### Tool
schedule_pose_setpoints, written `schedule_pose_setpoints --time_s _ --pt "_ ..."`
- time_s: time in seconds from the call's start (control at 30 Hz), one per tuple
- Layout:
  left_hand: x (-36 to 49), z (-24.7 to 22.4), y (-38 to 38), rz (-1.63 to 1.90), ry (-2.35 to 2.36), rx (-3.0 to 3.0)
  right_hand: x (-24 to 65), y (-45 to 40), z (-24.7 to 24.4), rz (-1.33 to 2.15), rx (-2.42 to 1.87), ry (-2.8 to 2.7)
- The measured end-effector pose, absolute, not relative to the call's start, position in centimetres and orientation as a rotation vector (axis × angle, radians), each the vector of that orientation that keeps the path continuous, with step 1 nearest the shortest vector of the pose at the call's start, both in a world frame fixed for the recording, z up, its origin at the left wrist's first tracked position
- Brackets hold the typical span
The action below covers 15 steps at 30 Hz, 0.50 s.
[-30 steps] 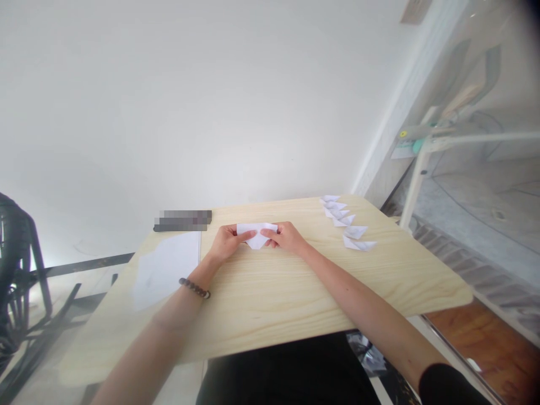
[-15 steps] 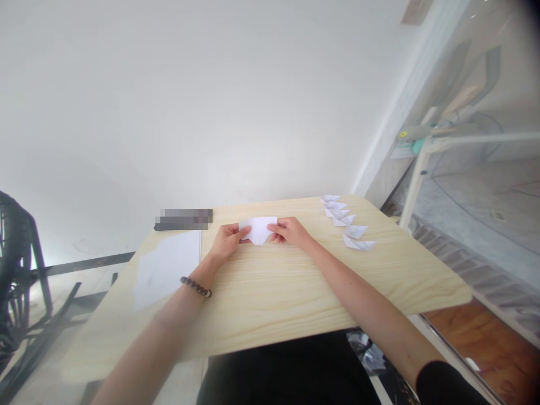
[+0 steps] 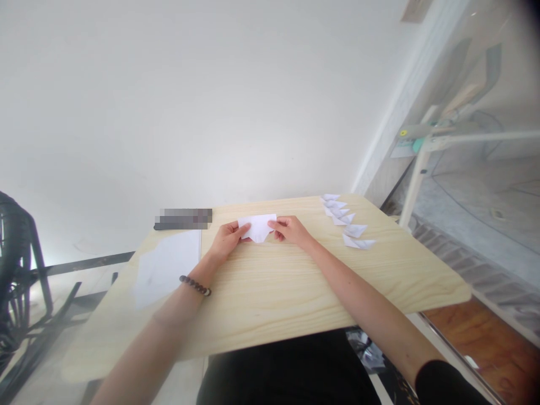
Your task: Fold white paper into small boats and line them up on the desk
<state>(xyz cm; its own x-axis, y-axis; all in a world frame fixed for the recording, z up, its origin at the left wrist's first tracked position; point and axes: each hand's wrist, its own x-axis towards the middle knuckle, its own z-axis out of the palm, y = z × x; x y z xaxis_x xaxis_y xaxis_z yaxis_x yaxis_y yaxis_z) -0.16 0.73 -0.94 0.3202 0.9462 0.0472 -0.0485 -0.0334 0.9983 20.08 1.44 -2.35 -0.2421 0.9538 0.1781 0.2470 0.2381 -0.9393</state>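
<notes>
A small folded piece of white paper (image 3: 258, 226) is stretched between my two hands over the middle of the table. It has a straight upper edge and a blunt point at the bottom. My left hand (image 3: 230, 239) pinches its left end, thumb in front and fingers behind. On the other end, my right hand (image 3: 291, 229) grips the paper between thumb and fingers. To the right, several folded paper boats (image 3: 340, 214) stand in a slanting row; the nearest paper boat (image 3: 358, 242) lies a little apart from those at the back.
White paper sheets (image 3: 169, 270) lie on the left of the wooden table (image 3: 270, 304). Behind them is a dark, pixelated object (image 3: 183, 219). A white wall rises at the back, a black chair (image 3: 21, 253) stands at left, and a white metal frame (image 3: 415, 185) at right.
Both hands keep hold of the folded paper. It has tilted slightly, its lower point shifting up a little, and the right fingers have moved slightly beneath it.
</notes>
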Motion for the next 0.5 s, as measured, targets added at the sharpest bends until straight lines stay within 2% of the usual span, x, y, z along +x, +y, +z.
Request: schedule_pose_setpoints --time_s 0.27,0.5 --pt "-0.37 -1.05 0.87 1.051 1.006 1.546 20.34 1.24 -2.42 1.079 -1.104 -1.747" --pt "-0.61 -0.86 0.77 1.203 1.183 1.971 19.57 0.86 -1.63 0.593 -1.069 -1.802"
